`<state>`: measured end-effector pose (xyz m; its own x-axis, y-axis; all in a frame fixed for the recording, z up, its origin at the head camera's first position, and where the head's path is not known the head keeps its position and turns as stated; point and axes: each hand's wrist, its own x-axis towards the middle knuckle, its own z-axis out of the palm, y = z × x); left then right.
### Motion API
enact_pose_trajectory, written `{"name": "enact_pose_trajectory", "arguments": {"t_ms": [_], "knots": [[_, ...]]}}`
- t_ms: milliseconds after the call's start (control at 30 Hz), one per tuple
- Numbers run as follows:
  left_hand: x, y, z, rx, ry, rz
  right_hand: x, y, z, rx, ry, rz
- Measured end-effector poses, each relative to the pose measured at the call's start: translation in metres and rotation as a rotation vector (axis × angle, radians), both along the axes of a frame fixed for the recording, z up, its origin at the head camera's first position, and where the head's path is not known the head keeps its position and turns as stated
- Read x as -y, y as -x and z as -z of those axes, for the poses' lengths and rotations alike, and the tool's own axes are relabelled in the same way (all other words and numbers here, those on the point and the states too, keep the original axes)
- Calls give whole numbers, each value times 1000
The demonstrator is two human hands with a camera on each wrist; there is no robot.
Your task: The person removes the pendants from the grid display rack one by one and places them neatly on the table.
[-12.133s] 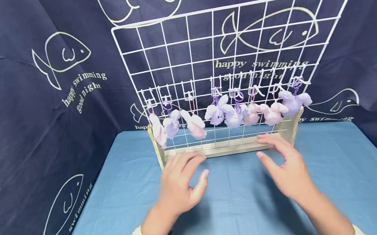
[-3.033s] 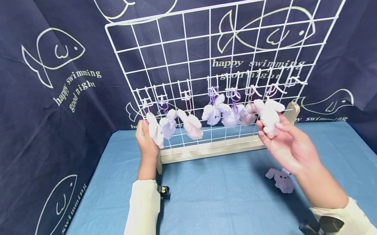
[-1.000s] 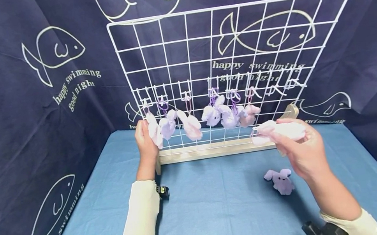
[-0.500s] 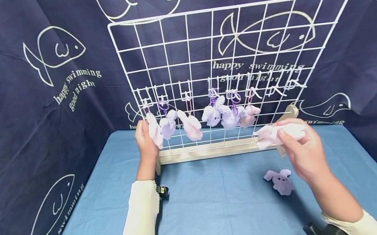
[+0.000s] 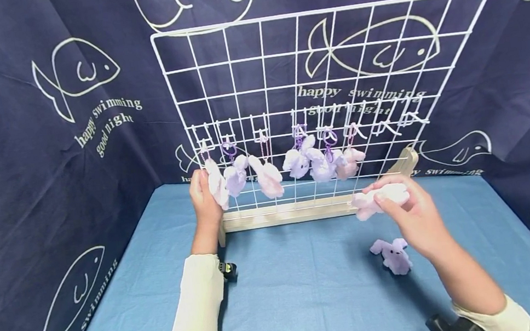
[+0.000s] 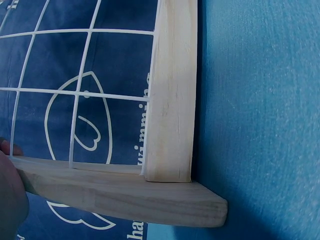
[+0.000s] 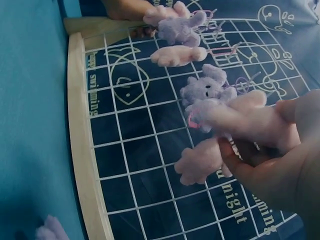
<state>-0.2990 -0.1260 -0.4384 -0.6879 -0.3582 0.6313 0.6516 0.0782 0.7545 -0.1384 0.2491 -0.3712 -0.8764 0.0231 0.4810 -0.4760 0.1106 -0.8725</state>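
Observation:
My right hand (image 5: 415,213) pinches a pale pink plush bunny keychain (image 5: 392,194) between thumb and fingers, off the hooks and in front of the rack's right part. The bunny lies nearly level, ears pointing left; in the right wrist view this pink plush (image 7: 260,122) is partly blurred. At the rack's left end my left hand (image 5: 203,200) grips the wooden side piece (image 6: 120,195), fingers mostly hidden. Several pink and purple bunnies still hang from hooks on the white wire grid (image 5: 281,53), among them a purple one (image 5: 298,161) and a pink one (image 5: 269,179).
A purple bunny (image 5: 396,257) lies on the blue cloth (image 5: 290,289) below my right hand. Two bare hooks (image 5: 410,119) are at the grid's right end. The rack stands on a wooden base (image 5: 286,214); dark fish-print fabric (image 5: 111,168) rises behind and left.
Since the first frame, the purple bunny has gone from the rightmost hook to the table. The pink one beside it came off its hook; my right hand has just shifted it left and slightly down.

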Motion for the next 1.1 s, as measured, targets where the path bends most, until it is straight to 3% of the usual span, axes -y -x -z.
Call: {"name": "enact_pose_trajectory", "arguments": {"t_ms": [133,300,567,667,867,1100], "knots": [[1,0,1,3,3,1,-1,2,3,-40,85,-55],[1,0,1,-2,3,8,-1,2,5,-40,95,-96],[1,0,1,8,13,5,2,0,11,31,-26,-73],[1,1,1,8,15,2,2,1,13,58,-80,-108],[2,2,1,5,13,4,-1,4,18,67,-252,-254],[2,1,1,9,9,3,-4,2,21,84,-372,-239]]}}
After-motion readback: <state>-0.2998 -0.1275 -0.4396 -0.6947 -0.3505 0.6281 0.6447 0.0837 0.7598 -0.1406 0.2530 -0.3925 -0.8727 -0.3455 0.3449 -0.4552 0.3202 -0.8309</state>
